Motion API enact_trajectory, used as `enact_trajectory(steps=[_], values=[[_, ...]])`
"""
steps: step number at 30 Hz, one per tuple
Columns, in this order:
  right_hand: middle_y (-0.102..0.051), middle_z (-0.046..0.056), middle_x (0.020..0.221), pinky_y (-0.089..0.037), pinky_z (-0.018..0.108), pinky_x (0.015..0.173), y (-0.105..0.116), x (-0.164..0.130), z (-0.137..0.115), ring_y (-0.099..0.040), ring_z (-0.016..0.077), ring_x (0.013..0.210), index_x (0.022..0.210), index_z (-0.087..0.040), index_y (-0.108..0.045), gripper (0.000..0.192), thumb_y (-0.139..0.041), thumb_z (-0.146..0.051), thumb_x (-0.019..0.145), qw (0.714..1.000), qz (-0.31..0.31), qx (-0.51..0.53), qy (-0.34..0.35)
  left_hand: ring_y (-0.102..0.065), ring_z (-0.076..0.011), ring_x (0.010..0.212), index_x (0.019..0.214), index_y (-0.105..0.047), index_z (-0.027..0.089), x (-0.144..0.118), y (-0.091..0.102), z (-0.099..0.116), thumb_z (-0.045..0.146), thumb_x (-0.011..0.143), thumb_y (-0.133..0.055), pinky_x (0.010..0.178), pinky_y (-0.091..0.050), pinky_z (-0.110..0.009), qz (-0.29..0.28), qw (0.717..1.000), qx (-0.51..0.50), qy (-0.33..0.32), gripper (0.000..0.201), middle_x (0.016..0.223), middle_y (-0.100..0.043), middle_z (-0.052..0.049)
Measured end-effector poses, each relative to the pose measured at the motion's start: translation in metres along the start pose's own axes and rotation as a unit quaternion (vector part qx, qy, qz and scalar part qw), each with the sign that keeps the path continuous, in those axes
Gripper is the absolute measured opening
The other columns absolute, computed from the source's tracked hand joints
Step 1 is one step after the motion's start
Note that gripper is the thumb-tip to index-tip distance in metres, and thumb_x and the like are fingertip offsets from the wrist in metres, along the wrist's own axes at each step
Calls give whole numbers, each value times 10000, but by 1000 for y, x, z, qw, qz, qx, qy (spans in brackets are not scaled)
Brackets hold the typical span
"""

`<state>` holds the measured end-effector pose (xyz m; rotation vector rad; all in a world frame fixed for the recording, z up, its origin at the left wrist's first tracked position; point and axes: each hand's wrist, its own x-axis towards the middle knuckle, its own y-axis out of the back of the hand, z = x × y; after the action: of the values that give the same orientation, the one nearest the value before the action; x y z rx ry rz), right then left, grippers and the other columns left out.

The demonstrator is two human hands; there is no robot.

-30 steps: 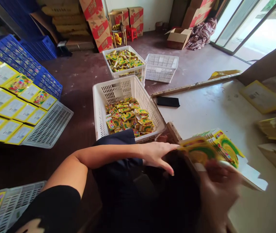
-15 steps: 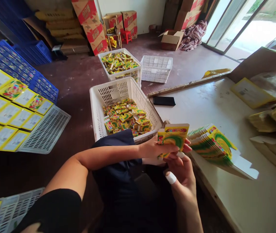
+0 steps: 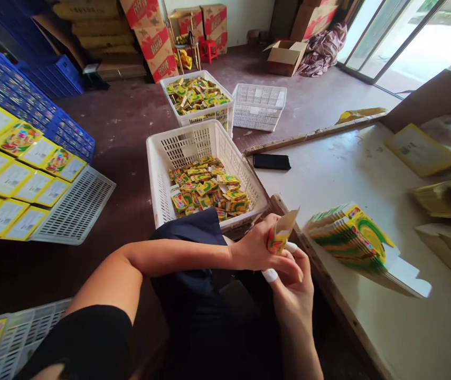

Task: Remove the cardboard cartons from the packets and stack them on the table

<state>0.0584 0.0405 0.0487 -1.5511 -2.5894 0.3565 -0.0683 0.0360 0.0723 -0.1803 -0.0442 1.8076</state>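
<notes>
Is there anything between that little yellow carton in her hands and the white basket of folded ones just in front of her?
Nothing visible. Both hands, left hand and right hand, grip the small carton beside the white basket, whose open top faces up with only its low rim between.

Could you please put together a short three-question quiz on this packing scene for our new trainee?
1. True or false: both the left hand and the right hand are on the small yellow carton.
2. What dark item lies on the white table near its far corner?
3. The nearest white crate is: A) bare inside, B) partly filled with yellow-green packets, C) stacked with blue crates.

Key
1. True; the carton is held between both hands, beside the fanned stack of flat cartons.
2. A black phone.
3. B.
</notes>
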Motion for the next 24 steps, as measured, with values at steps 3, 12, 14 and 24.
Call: enact_trajectory(steps=[3, 12, 14, 24], values=[[-692, -20, 815, -529, 237, 654, 5, 3, 2, -665, 141, 726, 1031, -261, -601, 456, -830, -243, 637, 1000, 19, 8, -7, -473, -110, 723, 925, -451, 197, 1, 1, -4, 380, 350, -927, 666, -408, -254, -45, 999, 12, -8, 768, 763, -479, 64], [-703, -20, 757, -500, 234, 666, 19, 6, 7, -622, 122, 688, 846, -226, -677, 258, -821, -312, 651, 994, 107, 21, 12, -587, -125, 722, 1005, -602, 156, 6, 2, -3, 667, 611, -730, 703, -467, -258, -79, 991, -107, 5, 658, 812, -626, -9], [-705, -21, 728, -502, 238, 660, 19, 5, 8, -614, 120, 664, 795, -218, -686, 231, -825, -328, 646, 992, 125, 22, 7, -576, -112, 673, 957, -635, 151, 7, 3, -3, 644, 561, -773, 663, -461, -246, -69, 993, -100, 10, 647, 784, -641, -5], [-693, -18, 678, -511, 258, 638, 20, 6, 5, -607, 123, 623, 744, -209, -684, 301, -843, -422, 602, 988, 133, 77, -29, -640, -132, 712, 961, -687, 157, 7, 4, -5, 484, 510, -870, 694, -498, -260, -43, 990, -132, 26, 586, 817, -710, -21]])
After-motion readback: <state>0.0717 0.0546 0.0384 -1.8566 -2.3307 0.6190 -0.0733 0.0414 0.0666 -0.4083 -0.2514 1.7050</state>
